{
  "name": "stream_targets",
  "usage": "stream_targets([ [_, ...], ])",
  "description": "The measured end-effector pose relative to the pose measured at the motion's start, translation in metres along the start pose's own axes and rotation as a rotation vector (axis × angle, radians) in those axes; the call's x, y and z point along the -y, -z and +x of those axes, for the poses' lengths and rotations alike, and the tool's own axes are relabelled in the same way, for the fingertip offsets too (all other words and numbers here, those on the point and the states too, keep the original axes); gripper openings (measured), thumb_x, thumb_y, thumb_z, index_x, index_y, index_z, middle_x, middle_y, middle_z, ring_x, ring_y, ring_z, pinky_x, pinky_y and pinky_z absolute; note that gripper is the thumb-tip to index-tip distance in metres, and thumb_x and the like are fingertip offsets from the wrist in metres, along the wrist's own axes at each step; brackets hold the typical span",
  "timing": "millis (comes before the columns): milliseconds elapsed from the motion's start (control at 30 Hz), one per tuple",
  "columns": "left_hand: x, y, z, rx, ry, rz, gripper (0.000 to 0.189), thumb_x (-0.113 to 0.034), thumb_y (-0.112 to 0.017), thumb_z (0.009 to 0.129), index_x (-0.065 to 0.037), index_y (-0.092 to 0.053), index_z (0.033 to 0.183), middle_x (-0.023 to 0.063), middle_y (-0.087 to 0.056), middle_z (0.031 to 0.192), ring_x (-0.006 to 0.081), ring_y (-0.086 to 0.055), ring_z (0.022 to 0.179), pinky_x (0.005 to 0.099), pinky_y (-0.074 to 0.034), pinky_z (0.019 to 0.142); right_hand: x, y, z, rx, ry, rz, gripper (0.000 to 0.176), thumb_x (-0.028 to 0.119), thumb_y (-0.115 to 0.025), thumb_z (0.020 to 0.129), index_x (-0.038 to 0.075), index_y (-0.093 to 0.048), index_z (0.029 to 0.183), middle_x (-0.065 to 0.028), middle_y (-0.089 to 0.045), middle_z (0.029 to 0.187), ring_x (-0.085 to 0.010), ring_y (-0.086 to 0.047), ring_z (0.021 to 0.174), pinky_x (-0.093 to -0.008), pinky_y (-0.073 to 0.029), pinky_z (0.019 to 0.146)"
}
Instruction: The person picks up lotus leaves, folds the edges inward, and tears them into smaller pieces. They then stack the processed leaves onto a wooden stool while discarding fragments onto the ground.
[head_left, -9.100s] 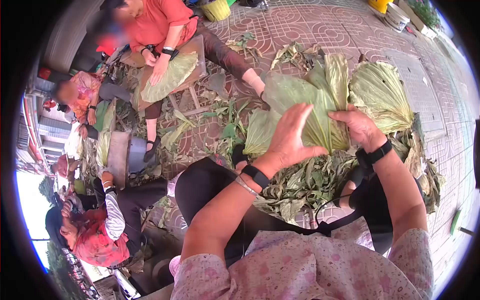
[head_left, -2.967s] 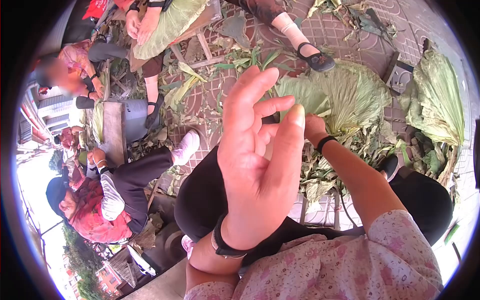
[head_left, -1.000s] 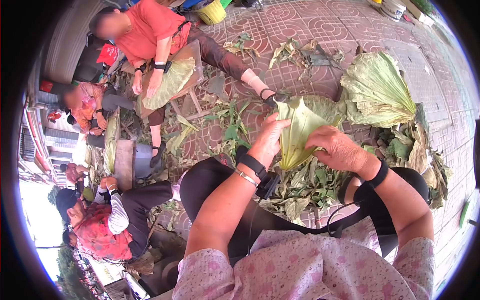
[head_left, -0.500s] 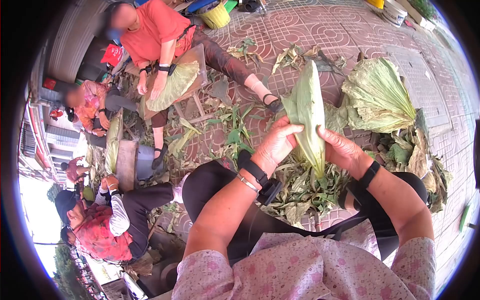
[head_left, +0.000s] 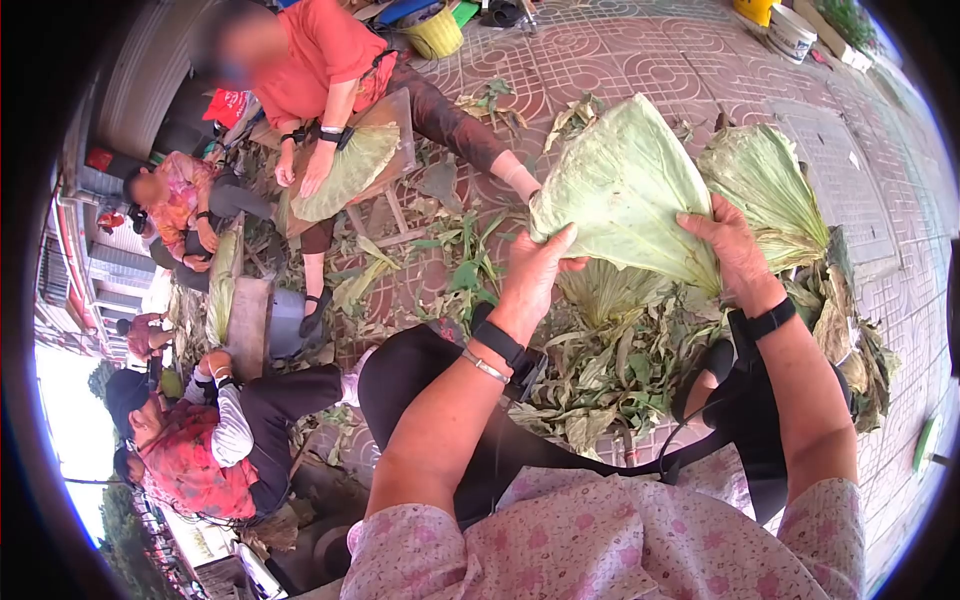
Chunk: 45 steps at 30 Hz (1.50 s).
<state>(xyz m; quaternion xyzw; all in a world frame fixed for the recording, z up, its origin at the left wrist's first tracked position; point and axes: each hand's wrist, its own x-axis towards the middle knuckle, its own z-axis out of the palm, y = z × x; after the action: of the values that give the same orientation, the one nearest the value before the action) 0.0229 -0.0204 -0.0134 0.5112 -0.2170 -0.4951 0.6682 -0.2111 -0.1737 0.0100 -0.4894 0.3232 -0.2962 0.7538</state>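
Pale-green dried leaf, likely lotus leaf point(head_left: 635, 190), held up between both hands over the near side of the paving point(head_left: 590, 55), spread into a broad fan. Left hand point(head_left: 532, 275): thumb and fingers pinched on its left lower edge. Right hand point(head_left: 737, 248): thumb on the face near the right edge, other fingers partly hidden behind.

Progress, as judged: this leaf is picked up and opened out, not yet laid down. Folded fan bundle point(head_left: 768, 185) already lies just beyond the right hand, by a dry leaf pile point(head_left: 840, 320). Lower leaf fan point(head_left: 605, 290) sits under the held one, partly covered, on green scraps point(head_left: 620, 370). Leaves left to handle: can't count.

Co-worker point(head_left: 330, 50), far left, has both hands by another leaf fan point(head_left: 355, 172) on a wooden board point(head_left: 397, 125).
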Motion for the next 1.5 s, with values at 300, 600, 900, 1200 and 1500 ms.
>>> stream_targets([
  [300,-0.007,0.013,0.009,0.011,-0.069,0.02,0.019,-0.017,-0.066,0.097,-0.006,-0.066,0.112,0.0046,-0.072,0.101,0.0117,-0.068,0.08,0.0259,-0.057,0.066,0.014,0.025,0.007,0.056,0.04,-0.129,0.035,0.001,-0.071,0.085,0.003,-0.065,0.119,-0.0061,-0.072,0.109,-0.014,-0.068,0.094,-0.0313,-0.054,0.09],
  [600,-0.007,0.02,0.008,-0.031,-0.039,0.1,0.031,-0.029,-0.065,0.098,-0.002,-0.065,0.115,0.0094,-0.069,0.11,0.014,-0.066,0.099,0.0315,-0.054,0.082,0.021,0.046,0.018,0.057,0.104,-0.182,0.039,-0.002,-0.072,0.082,0.003,-0.065,0.12,-0.0052,-0.072,0.11,-0.0137,-0.067,0.096,-0.0302,-0.052,0.092],
  [900,-0.018,0.0,0.002,0.174,-0.25,0.276,0.051,-0.026,-0.072,0.093,0.002,-0.054,0.131,0.0095,-0.064,0.123,0.0156,-0.061,0.109,0.032,-0.049,0.096,0.028,0.027,0.001,0.33,-0.12,-0.306,0.045,-0.003,-0.076,0.077,0.0,-0.065,0.12,-0.0037,-0.071,0.11,-0.0127,-0.065,0.098,-0.0286,-0.05,0.093],
  [1200,0.003,0.0,0.004,0.211,-0.263,0.404,0.012,-0.01,-0.068,0.094,0.001,-0.067,0.1,-0.0061,-0.065,0.089,0.0008,-0.049,0.082,0.0219,-0.046,0.073,0.017,0.017,0.004,0.204,-0.051,-0.24,0.031,0.002,-0.076,0.082,0.003,-0.066,0.111,-0.0003,-0.069,0.101,-0.0101,-0.062,0.092,-0.0265,-0.049,0.088],
  [1500,0.008,0.004,0.006,0.226,-0.165,0.493,0.025,-0.01,-0.066,0.096,0.003,-0.065,0.118,-0.0002,-0.068,0.108,0.0058,-0.06,0.096,0.0254,-0.051,0.086,0.012,0.031,0.015,-0.001,0.151,-0.151,0.013,0.003,-0.073,0.086,0.011,-0.064,0.09,0.0067,-0.065,0.083,-0.0033,-0.057,0.076,-0.0201,-0.044,0.075],
])
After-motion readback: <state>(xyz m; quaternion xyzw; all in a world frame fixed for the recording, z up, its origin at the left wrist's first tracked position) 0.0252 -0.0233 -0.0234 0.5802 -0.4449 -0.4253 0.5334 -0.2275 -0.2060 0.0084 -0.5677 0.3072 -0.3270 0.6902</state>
